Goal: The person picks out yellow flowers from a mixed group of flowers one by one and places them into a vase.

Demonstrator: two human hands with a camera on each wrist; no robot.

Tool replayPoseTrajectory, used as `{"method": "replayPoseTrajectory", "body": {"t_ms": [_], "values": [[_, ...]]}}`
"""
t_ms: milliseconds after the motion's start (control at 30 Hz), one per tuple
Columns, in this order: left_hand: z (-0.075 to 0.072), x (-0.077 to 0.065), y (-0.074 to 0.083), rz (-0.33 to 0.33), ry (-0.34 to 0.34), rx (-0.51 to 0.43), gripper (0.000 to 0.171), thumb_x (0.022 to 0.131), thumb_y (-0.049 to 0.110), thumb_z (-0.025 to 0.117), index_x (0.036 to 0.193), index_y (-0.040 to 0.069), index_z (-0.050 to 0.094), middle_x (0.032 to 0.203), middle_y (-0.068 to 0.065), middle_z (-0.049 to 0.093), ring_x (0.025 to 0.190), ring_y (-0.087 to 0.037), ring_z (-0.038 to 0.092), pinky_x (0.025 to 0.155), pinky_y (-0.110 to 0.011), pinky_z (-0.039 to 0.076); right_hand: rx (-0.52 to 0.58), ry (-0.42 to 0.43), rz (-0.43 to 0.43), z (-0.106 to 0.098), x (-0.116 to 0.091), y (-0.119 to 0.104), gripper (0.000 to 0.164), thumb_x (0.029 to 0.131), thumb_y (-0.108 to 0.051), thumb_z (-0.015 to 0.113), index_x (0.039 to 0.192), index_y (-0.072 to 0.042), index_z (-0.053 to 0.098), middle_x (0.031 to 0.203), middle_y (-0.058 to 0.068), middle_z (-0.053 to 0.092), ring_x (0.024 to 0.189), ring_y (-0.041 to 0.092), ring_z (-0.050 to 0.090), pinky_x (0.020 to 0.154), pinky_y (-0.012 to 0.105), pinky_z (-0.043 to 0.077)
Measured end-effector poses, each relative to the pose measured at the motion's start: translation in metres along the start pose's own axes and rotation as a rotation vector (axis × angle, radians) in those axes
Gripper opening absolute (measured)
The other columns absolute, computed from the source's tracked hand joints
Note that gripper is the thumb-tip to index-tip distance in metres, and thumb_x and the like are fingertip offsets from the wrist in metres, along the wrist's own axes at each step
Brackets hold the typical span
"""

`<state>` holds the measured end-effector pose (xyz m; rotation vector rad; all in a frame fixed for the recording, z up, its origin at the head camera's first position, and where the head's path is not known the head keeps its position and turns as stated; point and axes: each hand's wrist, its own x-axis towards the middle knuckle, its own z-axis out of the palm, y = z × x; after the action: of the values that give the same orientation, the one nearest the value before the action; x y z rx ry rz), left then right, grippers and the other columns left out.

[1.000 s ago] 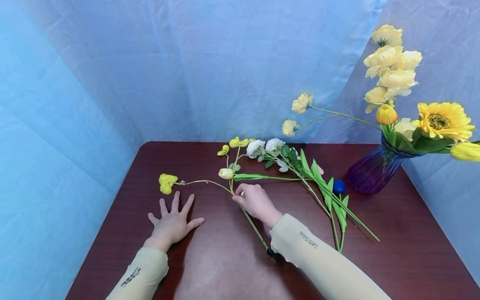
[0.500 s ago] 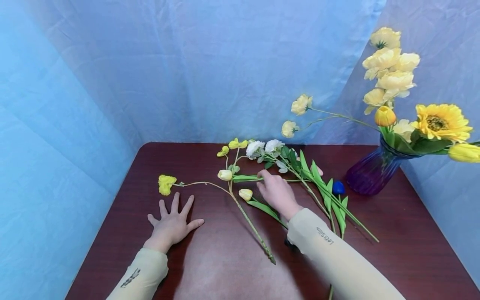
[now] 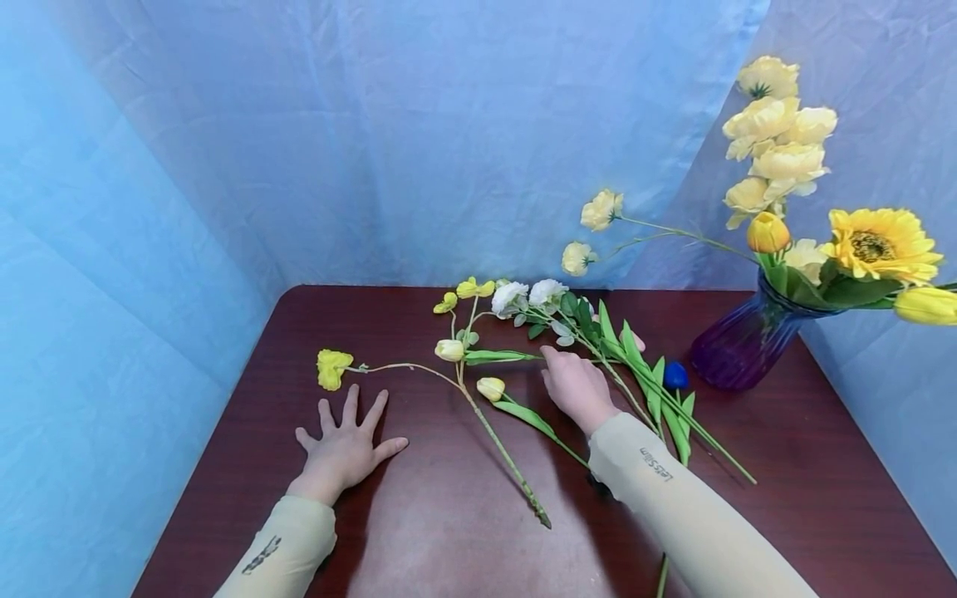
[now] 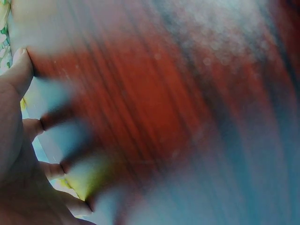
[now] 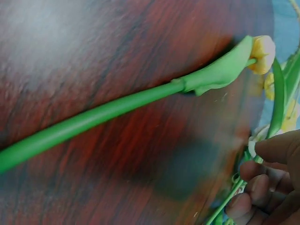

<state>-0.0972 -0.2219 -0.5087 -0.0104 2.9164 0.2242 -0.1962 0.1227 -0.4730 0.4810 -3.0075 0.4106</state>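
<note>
My left hand [image 3: 342, 448] lies flat on the dark table with its fingers spread, just below a frilly yellow flower [image 3: 333, 368] on a branching stem [image 3: 497, 440]. My right hand [image 3: 576, 386] is over the stem of a pale yellow tulip [image 3: 450, 350]; in the right wrist view its fingers [image 5: 258, 185] are curled, thumb and index tips pinching at the green stem. Another pale yellow tulip [image 3: 490, 389] lies nearer me, its leaf [image 5: 222, 70] and stem crossing the right wrist view. The right sleeve hides part of its stem.
At the far right stands a blue-purple vase [image 3: 736, 340] with a sunflower [image 3: 882, 245], tulips and tall cream flowers. White flowers [image 3: 527, 296], green leaves [image 3: 650, 374] and a blue tulip [image 3: 676, 374] lie beside the right hand. A blue cloth [image 3: 449, 141] hangs behind.
My right hand has let go of the nearer tulip, leaving it right of the branching stem, and has moved right and up to the other tulip's stem. The left hand stays put.
</note>
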Motion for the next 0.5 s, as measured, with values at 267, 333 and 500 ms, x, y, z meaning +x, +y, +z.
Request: {"method": "replayPoseTrajectory", "body": {"t_ms": [267, 333, 500], "values": [[-0.0001, 0.0005, -0.0006, 0.000, -0.008, -0.002, 0.091, 0.084, 0.078, 0.043, 0.155, 0.028, 0.015, 0.158, -0.024, 0.003, 0.132, -0.063, 0.001, 0.087, -0.087, 0.012, -0.056, 0.056, -0.053, 0.0083, -0.0009, 0.0078, 0.017, 0.091, -0.013, 0.068, 0.082, -0.011, 0.054, 0.073, 0.005, 0.057, 0.055, 0.026, 0.056, 0.041, 0.040, 0.044], [0.0001, 0.0005, -0.0006, 0.001, -0.005, -0.003, 0.091, 0.084, 0.078, 0.043, 0.155, 0.028, 0.016, 0.158, -0.024, 0.003, 0.132, -0.063, 0.001, 0.087, -0.087, 0.012, -0.043, 0.091, -0.085, 0.0086, -0.0012, 0.0080, 0.018, 0.090, -0.013, 0.069, 0.081, -0.012, 0.053, 0.073, 0.004, 0.055, 0.055, 0.025, 0.056, 0.041, 0.039, 0.044], [0.0003, 0.0004, -0.0003, 0.003, 0.001, -0.007, 0.090, 0.084, 0.077, 0.043, 0.155, 0.028, 0.017, 0.158, -0.024, 0.004, 0.133, -0.063, 0.001, 0.087, -0.087, 0.012, -0.008, 0.183, -0.148, 0.0040, -0.0014, 0.0073, 0.013, 0.093, -0.013, 0.065, 0.084, -0.012, 0.055, 0.074, 0.004, 0.056, 0.055, 0.024, 0.056, 0.042, 0.040, 0.044]]}}
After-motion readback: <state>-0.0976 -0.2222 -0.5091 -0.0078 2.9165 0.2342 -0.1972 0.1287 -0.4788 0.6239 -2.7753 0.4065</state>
